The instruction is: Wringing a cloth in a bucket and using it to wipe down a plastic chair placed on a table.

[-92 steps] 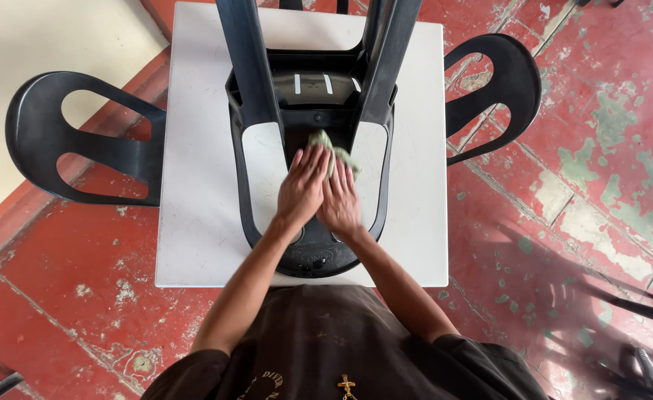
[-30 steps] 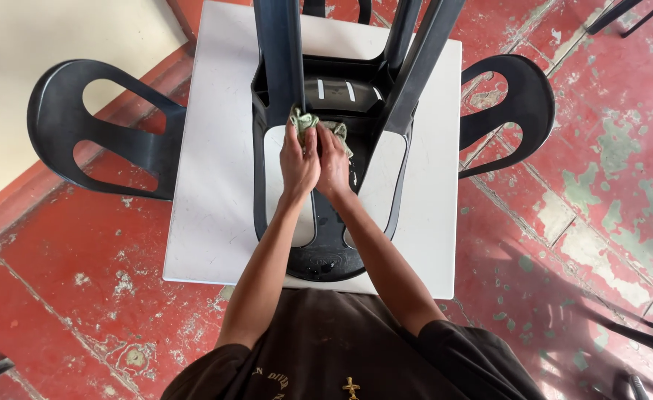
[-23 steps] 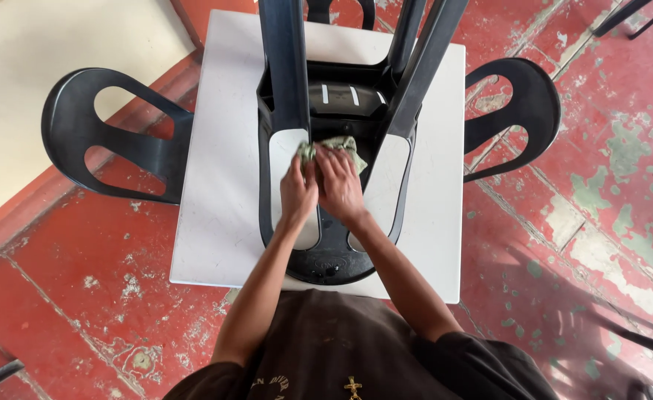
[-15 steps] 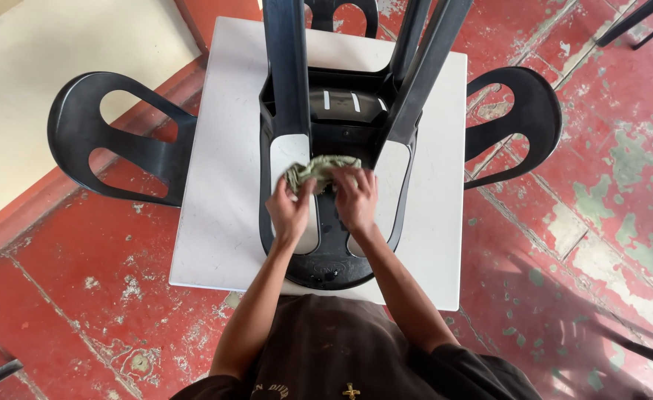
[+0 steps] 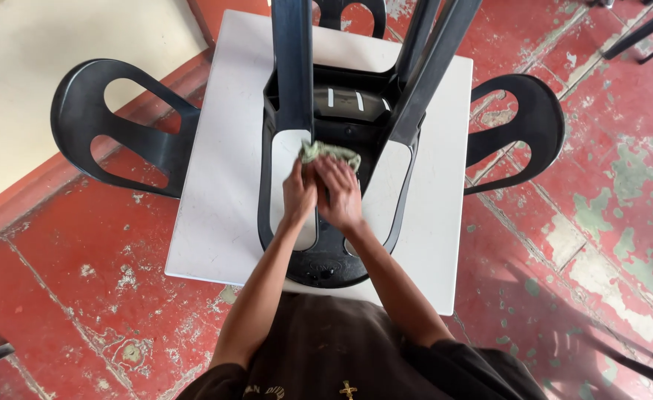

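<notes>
A black plastic chair [image 5: 341,111] lies upside down on a white square table [image 5: 223,192], its legs pointing up toward the camera. My left hand [image 5: 297,196] and my right hand [image 5: 339,194] are side by side on the underside of the chair's back. Both press a crumpled green cloth [image 5: 330,153] against the black plastic, the cloth sticking out past my fingertips.
Two more black chairs stand at the table, one at the left [image 5: 112,126] and one at the right [image 5: 519,122]. A further chair back [image 5: 341,11] shows at the far edge. The floor is worn red tile [image 5: 60,296]; a cream wall base [image 5: 67,67] runs along the upper left.
Both hands have drawn the green cloth back toward me along the chair's underside, from near the seat to the middle strip of the back. The camera has also shifted slightly.
</notes>
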